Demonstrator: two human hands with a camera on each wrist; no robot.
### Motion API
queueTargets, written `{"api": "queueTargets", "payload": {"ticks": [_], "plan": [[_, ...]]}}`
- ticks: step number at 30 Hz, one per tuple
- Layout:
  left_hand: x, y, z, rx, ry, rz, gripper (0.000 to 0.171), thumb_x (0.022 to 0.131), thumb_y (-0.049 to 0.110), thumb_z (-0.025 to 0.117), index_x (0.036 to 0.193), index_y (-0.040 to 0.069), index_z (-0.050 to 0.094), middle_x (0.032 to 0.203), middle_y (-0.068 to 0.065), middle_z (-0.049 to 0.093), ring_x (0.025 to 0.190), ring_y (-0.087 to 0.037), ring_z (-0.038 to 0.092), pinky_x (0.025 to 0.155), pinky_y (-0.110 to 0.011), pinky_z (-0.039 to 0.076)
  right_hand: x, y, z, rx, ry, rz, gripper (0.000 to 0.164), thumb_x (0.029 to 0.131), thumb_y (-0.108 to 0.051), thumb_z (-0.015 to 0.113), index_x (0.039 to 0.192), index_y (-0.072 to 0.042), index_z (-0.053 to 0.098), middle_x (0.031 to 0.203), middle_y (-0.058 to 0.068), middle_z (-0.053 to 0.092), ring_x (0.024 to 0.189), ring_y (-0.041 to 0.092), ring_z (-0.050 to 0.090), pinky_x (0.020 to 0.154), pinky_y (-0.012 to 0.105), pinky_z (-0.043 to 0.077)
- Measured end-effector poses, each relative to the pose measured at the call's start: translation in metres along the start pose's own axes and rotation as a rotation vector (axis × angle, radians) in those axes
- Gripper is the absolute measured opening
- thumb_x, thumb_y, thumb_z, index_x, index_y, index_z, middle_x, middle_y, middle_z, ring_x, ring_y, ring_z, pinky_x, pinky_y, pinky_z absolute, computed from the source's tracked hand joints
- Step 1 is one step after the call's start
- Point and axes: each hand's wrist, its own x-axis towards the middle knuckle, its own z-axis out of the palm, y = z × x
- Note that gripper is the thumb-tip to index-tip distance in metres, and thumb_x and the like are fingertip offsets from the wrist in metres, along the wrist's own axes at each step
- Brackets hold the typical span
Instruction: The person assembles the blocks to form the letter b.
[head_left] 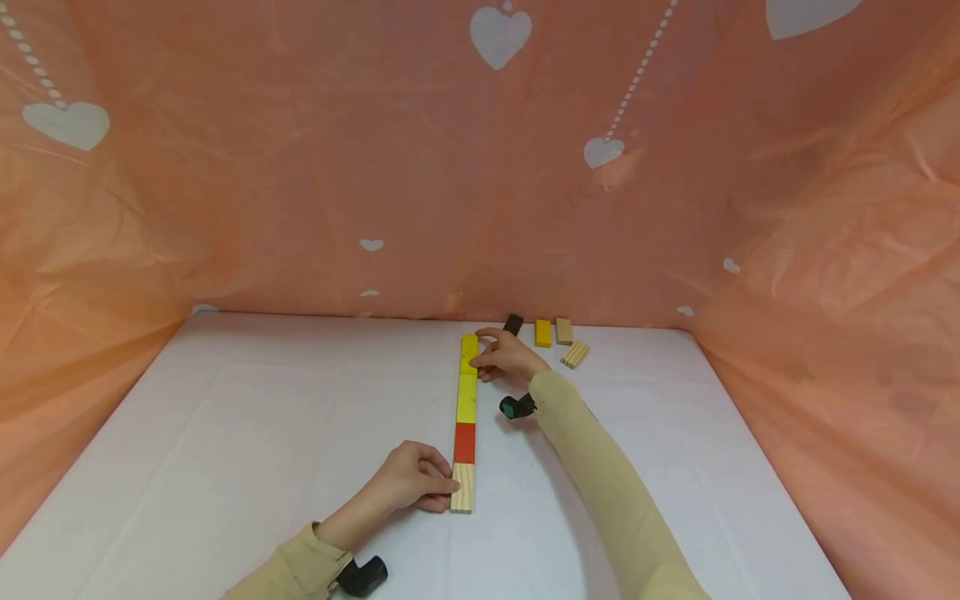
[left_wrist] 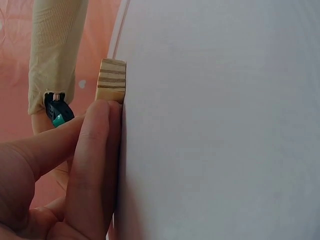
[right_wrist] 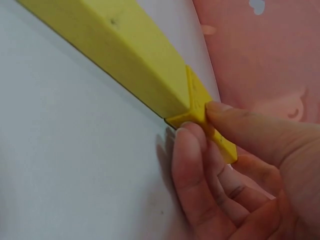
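A straight row of blocks laid end to end runs away from me in the head view. Its near block is plain striped wood (head_left: 462, 492), followed by a red block (head_left: 464, 443), a yellow block (head_left: 467, 398) and a far yellow block (head_left: 468, 350). My left hand (head_left: 416, 479) holds the plain wooden block from the left, thumb on its top, fingertips at its side. At the far end my right hand (head_left: 510, 357) grips the far yellow block, a deeper yellow (right_wrist: 200, 102) in the right wrist view. Fingers hide part of both end blocks.
Behind my right hand lie a dark block (head_left: 513, 323), a golden yellow block (head_left: 543, 333), a tan block (head_left: 564, 331) and a striped wooden block (head_left: 575, 355). The white table (head_left: 262, 400) has a pinkish-orange curtain (head_left: 420, 183) with hearts around its back and sides.
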Motion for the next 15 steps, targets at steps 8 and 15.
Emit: {"api": "queueTargets", "payload": {"ticks": [8, 15], "plan": [[0.000, 0.000, -0.001, -0.014, -0.007, 0.004, 0.020, 0.078, -0.003, 0.076, 0.089, -0.007, 0.059, 0.067, -0.008, 0.063, 0.053, -0.012, 0.063, 0.055, -0.030, 0.059, -0.002, -0.001, -0.003, -0.015, 0.010, -0.010, 0.065, 0.089, -0.009, 0.068, 0.145, -0.008, 0.035, 0.090, 0.016, 0.066, 0.065, 0.022, 0.064, 0.066, 0.029, 0.059], [-0.002, 0.000, 0.000, -0.005, -0.007, 0.006, 0.021, 0.078, -0.002, 0.076, 0.090, -0.007, 0.059, 0.067, -0.008, 0.063, 0.053, -0.012, 0.063, 0.055, -0.030, 0.059, -0.019, -0.012, -0.013, -0.086, 0.101, -0.086, 0.047, 0.095, -0.017, 0.062, 0.135, 0.000, 0.046, 0.109, 0.022, 0.062, 0.090, 0.034, 0.063, 0.083, 0.040, 0.056]]}}
